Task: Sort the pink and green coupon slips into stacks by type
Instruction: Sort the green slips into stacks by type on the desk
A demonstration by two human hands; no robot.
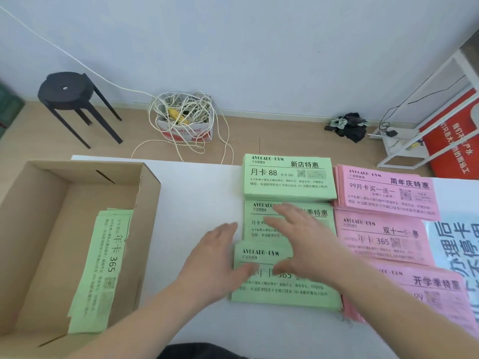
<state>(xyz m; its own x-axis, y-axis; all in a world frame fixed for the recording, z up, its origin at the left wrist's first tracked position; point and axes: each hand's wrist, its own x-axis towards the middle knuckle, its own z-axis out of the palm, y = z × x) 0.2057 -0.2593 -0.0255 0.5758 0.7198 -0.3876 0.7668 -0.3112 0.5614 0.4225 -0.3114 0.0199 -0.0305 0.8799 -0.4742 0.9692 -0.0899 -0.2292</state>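
— What carries it all?

— A white surface [197, 198]. The biggest thing on it is an open cardboard box [39, 203], which fills the near left corner and runs along the left edge.

— And the coupons?

— Right of the middle, two columns of stacks run side by side from the far edge toward the near edge. The pink column is closer to the right edge: the far pink stack [383, 195], the middle pink stack [381, 239] and the near pink stack [435, 286], which reaches toward the near right corner. Just left of them come the far green stack [287, 177] at the far edge, the middle green stack [320, 218], and the near green stack [285, 291]. All three sit close against each other.

— Anything else on the right?

— A pale blue printed sheet [451, 244] at the right edge, beside the middle pink stack.

— Is the box holding anything?

— Loose green slips [101, 268] lie lengthwise by its right wall, turned sideways to the sorted ones.

— The hands?

— Both are wide and grip nothing. The left hand [217, 252] lies flat with straight fingers at the left end of the near green stack, its thumb on the top slip. The right hand [303, 237] spreads its fingers over the middle green stack, with its thumb down on the near green stack. It is blurred, so I cannot tell whether the palm touches the paper.
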